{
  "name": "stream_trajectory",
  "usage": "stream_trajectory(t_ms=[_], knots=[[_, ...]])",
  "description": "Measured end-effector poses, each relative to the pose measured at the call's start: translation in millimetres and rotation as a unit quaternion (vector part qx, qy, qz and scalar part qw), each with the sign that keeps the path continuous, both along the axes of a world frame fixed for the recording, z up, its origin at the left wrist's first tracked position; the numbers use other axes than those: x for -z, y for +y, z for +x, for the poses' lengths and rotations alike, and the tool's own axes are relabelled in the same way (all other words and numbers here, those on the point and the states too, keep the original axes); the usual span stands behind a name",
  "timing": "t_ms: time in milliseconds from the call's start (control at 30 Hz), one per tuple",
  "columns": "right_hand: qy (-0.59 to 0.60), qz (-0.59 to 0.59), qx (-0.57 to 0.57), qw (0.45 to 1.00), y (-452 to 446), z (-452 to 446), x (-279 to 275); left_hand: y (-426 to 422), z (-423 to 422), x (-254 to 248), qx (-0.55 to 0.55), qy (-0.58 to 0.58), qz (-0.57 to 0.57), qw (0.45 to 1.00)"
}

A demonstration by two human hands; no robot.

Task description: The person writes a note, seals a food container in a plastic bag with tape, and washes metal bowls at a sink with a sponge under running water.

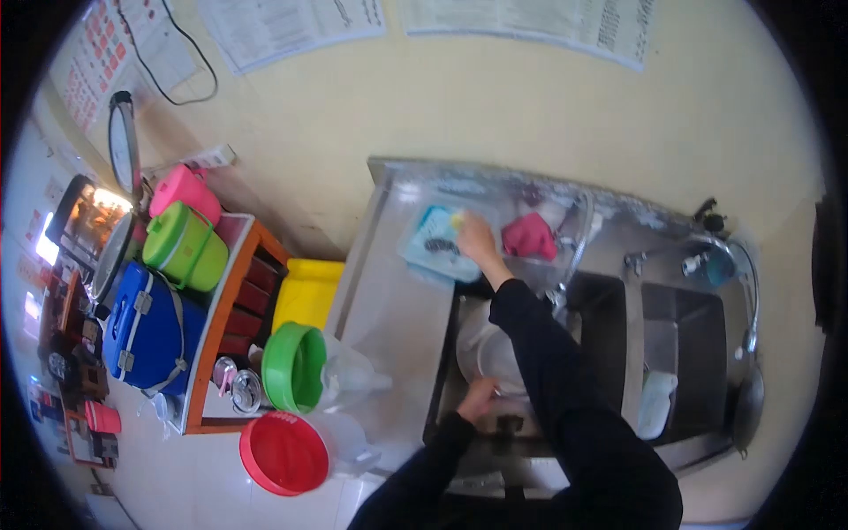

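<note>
The steel bench (397,296) carries a sink basin (605,327), and the round vessel (496,358) lies inside it. Whether its surface is clean or soiled cannot be told, so how far the work has got is unclear. A pale blue tray (426,267) rests beside the basin. The left hand (478,400) has its grip closed on the vessel's rim; the right hand (477,240) reaches over the tray, fingers at a small yellow piece (457,220), its grip too blurred to tell.
</note>
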State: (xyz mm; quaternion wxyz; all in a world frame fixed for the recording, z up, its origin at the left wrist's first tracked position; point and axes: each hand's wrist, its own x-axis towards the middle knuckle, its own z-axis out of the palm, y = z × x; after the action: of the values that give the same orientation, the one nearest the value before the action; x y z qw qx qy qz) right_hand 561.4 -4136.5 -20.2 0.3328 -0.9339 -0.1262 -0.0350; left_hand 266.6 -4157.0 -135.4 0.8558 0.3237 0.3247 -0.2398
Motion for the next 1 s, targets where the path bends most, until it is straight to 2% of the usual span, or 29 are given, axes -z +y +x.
stream_trajectory(t_ms=[67, 133, 200, 267, 300, 367, 467, 533, 600, 667, 800, 900, 933, 967, 1000], knots=[[0.015, 0.010, -0.041, 0.999, -14.9, -37.3, -36.3, 24.3, 3.5, 9.6, 0.031, -0.024, -0.037, 0.999], [0.025, 0.090, -0.117, 0.989, -42.6, -88.5, -54.7, 36.8, 8.3, 9.6, 0.035, -0.040, -0.038, 0.998], [-0.047, 0.119, -0.105, 0.986, -69.9, -147.8, -63.6, 35.0, 23.8, -6.5, 0.006, -0.032, -0.036, 0.999], [0.055, 0.136, -0.092, 0.985, -100.0, -200.5, -81.6, 12.9, 43.1, -19.4, 0.006, -0.061, -0.014, 0.998], [0.044, 0.144, -0.068, 0.986, -113.3, -221.5, -73.4, -0.6, 48.2, -24.2, 0.006, -0.075, -0.002, 0.997], [0.059, 0.153, -0.005, 0.987, -140.1, -256.0, -64.9, -28.9, 66.1, 79.5, 0.018, -0.136, -0.045, 0.990], [0.125, 0.161, 0.107, 0.973, -181.1, -288.7, -66.5, -49.7, 41.7, 7.4, 0.022, -0.042, 0.006, 0.999], [0.155, 0.173, 0.179, 0.956, -207.9, -300.5, -60.6, -33.8, 35.4, 34.9, 0.018, 0.001, -0.112, 0.994], [0.130, 0.199, 0.207, 0.949, -231.9, -311.2, -42.4, -14.8, 31.5, 27.5, 0.023, -0.009, -0.102, 0.994], [0.137, 0.227, 0.230, 0.936, -243.7, -319.9, -41.6, -2.0, 35.1, 11.6, 0.040, -0.078, 0.033, 0.996], [0.105, 0.292, 0.251, 0.917, -254.1, -330.6, -24.3, -35.4, 59.3, -17.2, 0.027, -0.081, 0.116, 0.990], [0.100, 0.309, 0.273, 0.906, -257.6, -339.5, -24.5, -51.0, 59.3, -37.0, 0.094, -0.177, 0.277, 0.940], [0.103, 0.321, 0.278, 0.899, -259.4, -343.0, -26.9, -49.1, 55.5, -34.6, 0.111, -0.272, 0.399, 0.869], [0.106, 0.334, 0.283, 0.893, -260.5, -345.5, -28.6, -43.9, 52.5, -29.4, 0.124, -0.360, 0.509, 0.772], [0.103, 0.338, 0.286, 0.891, -262.4, -348.0, -26.6, -37.8, 52.5, -25.3, 0.133, -0.439, 0.605, 0.651]])
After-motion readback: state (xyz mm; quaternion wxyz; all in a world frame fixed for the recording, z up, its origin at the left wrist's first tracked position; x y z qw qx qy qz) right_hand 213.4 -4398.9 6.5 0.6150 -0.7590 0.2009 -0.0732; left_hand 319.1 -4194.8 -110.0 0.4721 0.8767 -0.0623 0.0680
